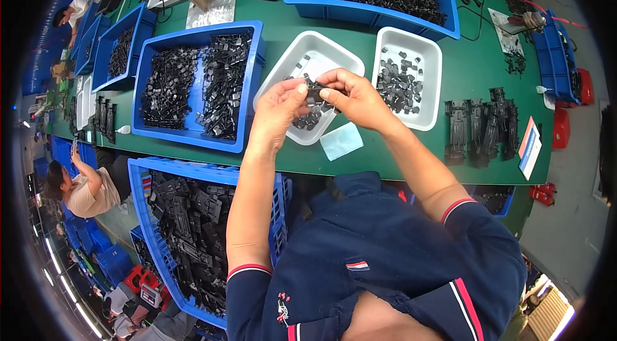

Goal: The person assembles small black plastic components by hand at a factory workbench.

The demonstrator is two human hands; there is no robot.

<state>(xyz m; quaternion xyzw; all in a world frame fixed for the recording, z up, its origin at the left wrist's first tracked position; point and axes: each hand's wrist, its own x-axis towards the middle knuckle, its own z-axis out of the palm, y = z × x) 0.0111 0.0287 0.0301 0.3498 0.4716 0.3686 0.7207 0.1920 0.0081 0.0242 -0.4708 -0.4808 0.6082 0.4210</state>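
Both hands meet over a white tray (290, 61) on the green table (469, 64). My left hand (277, 106) and my right hand (353, 97) pinch the same small black plastic part (315, 91) between thumbs and fingers. Several more small black parts lie in that tray under the hands. A second white tray (429, 52) just to the right holds several similar dark pieces. A pale blue cloth (341, 140) lies on the table below my right hand.
A blue bin (254, 84) of black parts sits left of the trays, a larger one (373, 13) behind them. A blue crate (138, 206) of bigger black parts stands at my left knee. Black frames (482, 129) lie at right. Other people work at far left.
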